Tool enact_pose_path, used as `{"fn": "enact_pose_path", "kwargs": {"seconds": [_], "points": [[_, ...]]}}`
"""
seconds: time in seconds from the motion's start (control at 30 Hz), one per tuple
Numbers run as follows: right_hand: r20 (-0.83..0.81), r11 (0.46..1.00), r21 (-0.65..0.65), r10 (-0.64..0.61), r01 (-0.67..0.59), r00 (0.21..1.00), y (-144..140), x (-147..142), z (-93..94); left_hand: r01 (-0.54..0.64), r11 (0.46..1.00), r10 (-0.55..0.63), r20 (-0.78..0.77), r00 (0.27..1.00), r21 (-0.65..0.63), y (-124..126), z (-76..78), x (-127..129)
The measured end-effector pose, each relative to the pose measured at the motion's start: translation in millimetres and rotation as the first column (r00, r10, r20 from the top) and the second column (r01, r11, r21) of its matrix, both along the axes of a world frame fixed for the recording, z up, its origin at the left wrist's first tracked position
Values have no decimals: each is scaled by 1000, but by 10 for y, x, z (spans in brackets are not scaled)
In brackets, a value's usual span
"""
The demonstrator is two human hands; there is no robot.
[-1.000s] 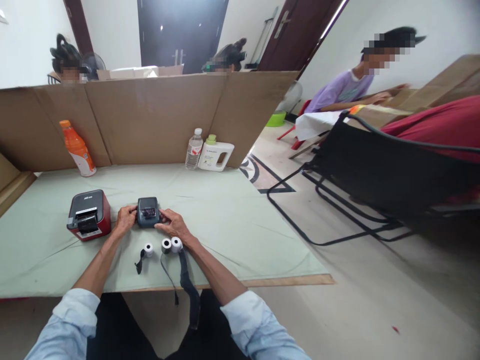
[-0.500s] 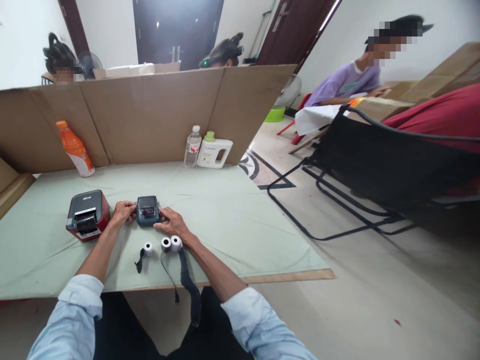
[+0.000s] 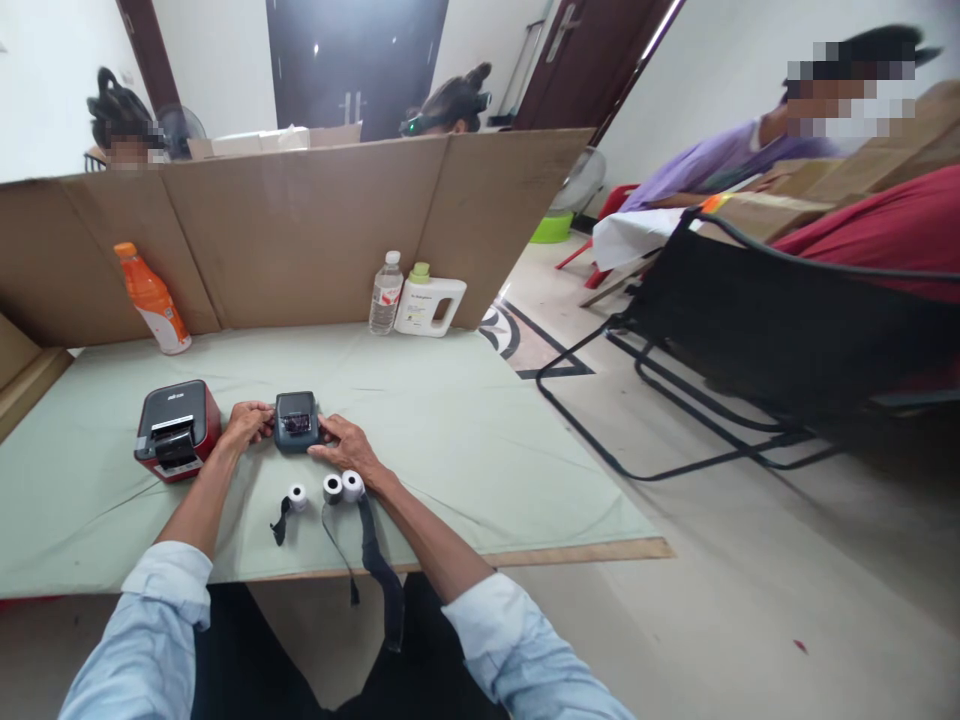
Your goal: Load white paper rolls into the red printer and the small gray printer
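Between my hands, a small dark portable printer [image 3: 295, 408] lies on the table. My left hand [image 3: 246, 426], fingers bent together, grips it at its left side; the fingertips are partly hidden. On the other side, my right hand [image 3: 349, 445] has its thumb and fingers closed against the printer's right edge. Nearer my body sits a white paper roll [image 3: 298, 498] with a short dark strip coming off it. Beside that, a second roll [image 3: 332, 489] touches a third roll [image 3: 352, 486], whose long dark strip hangs over the table's front edge.
A larger red and black printer [image 3: 177, 425] stands left of my left hand. Against the cardboard screen [image 3: 300, 235] are an orange bottle [image 3: 154, 300], a clear water bottle [image 3: 385, 293] and a white jug [image 3: 430, 305]. A black folding chair [image 3: 780, 320] and a co-worker are to the right.
My hands and the small printer have stayed in place. At the right, the co-worker in purple has leaned farther to the right.
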State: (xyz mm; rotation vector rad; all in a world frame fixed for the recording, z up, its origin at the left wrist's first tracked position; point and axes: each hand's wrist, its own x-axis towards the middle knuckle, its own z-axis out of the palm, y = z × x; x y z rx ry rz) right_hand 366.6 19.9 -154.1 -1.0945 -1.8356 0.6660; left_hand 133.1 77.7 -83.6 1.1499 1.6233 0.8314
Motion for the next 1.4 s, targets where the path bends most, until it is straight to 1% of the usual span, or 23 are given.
{"fn": "enact_pose_path", "kwargs": {"seconds": [0.3, 0.57, 0.87, 1.13, 1.4], "points": [[-14, 1000, -7, 3, -3, 1000, -3, -5, 3, -20, 999, 20, -16, 1000, -36, 18, 34, 18], [-12, 1000, 13, 8, -7, 1000, 4, -4, 4, -35, 998, 32, -48, 998, -58, 46, 60, 17], [0, 1000, 8, 10, -10, 1000, 5, -13, 26, -28, 998, 25, -57, 998, -54, 24, 74, 17], [9, 1000, 12, 1, -1, 1000, 2, -14, 29, 23, 996, -25, -30, 999, -86, -4, 137, -14], [-3, 1000, 18, 5, -5, 1000, 5, -6, 24, 1, 998, -5, -66, 998, -64, 13, 158, 36]]}}
